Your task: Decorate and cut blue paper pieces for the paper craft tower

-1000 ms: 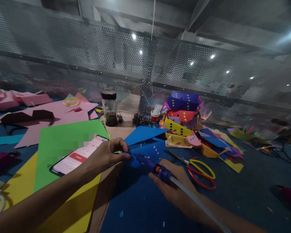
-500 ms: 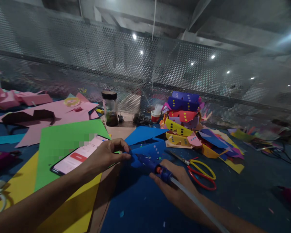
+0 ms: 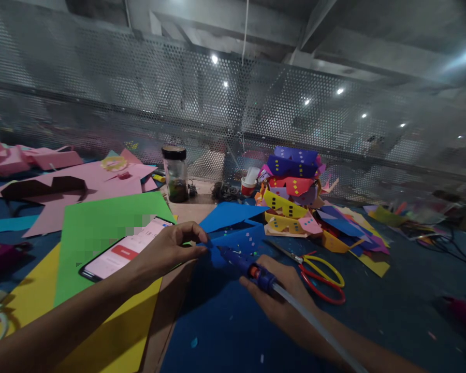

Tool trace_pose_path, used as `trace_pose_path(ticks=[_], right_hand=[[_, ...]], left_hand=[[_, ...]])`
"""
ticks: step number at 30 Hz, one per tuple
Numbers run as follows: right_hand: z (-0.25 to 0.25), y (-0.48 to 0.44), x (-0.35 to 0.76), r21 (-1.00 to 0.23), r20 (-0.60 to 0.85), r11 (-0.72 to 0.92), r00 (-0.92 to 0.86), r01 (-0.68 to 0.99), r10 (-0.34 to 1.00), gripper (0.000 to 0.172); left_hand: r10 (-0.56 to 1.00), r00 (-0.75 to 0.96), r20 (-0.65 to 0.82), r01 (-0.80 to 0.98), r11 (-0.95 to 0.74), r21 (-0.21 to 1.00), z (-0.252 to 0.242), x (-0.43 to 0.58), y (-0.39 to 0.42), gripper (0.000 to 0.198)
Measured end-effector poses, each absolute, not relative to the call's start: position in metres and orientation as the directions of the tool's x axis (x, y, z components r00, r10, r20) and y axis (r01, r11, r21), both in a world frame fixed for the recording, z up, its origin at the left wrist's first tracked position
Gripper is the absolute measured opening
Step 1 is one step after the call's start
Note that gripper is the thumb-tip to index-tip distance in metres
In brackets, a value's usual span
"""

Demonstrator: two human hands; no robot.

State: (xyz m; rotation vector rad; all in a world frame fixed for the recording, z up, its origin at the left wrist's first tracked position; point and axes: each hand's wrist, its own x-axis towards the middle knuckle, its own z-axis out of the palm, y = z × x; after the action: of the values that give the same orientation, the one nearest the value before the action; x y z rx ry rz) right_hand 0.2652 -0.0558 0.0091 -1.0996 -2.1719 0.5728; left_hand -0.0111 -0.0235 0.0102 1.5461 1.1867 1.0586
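My right hand (image 3: pixel 281 285) is wrapped round a blue glue gun (image 3: pixel 238 261), with a long clear glue stick (image 3: pixel 314 324) trailing from its back. The gun's nozzle points left, close to the fingertips of my left hand (image 3: pixel 184 243). Those fingertips pinch the left end of a folded blue paper piece (image 3: pixel 236 239) dotted with small pale squares. Behind it lies a flat blue paper sheet (image 3: pixel 229 215). Beneath my left wrist a phone (image 3: pixel 120 254) rests on green paper (image 3: pixel 97 223). Whether the nozzle touches the blue piece I cannot tell.
Scissors (image 3: pixel 322 280) with red and yellow handles lie right of the glue gun. Decorated paper pieces (image 3: pixel 291 171) are stacked behind them. A lidded jar (image 3: pixel 175 176) and a paper cup (image 3: pixel 248 185) stand at the back. Pink paper (image 3: pixel 77 178) and yellow paper (image 3: pixel 112 331) spread leftward.
Almost nothing differs. Both hands, the glue gun and the blue paper piece keep their places; the view has shifted very slightly.
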Motion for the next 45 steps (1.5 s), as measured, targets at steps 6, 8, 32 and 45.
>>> trace_pose_path(ticks=[6, 8, 32, 45], right_hand=[[0.0104, -0.0565, 0.2638, -0.610, 0.333, 0.558, -0.457, 0.563, 0.825, 0.029], [0.0099, -0.0567, 0.2636, -0.606, 0.334, 0.558, -0.456, 0.566, 0.825, 0.030], [0.0091, -0.0551, 0.2647, -0.591, 0.336, 0.573, -0.472, 0.568, 0.815, 0.031], [0.0077, -0.0559, 0.2674, -0.597, 0.305, 0.546, -0.463, 0.588, 0.832, 0.029]], left_hand=[[0.977, 0.171, 0.126, 0.205, -0.160, 0.966, 0.0088, -0.0105, -0.0223, 0.030], [0.978, 0.169, 0.120, 0.199, -0.153, 0.968, 0.0084, -0.0105, -0.0224, 0.031], [0.977, 0.174, 0.121, 0.195, -0.155, 0.968, 0.0054, -0.0120, -0.0198, 0.028], [0.976, 0.173, 0.129, 0.184, -0.160, 0.970, 0.0068, -0.0127, -0.0209, 0.030]])
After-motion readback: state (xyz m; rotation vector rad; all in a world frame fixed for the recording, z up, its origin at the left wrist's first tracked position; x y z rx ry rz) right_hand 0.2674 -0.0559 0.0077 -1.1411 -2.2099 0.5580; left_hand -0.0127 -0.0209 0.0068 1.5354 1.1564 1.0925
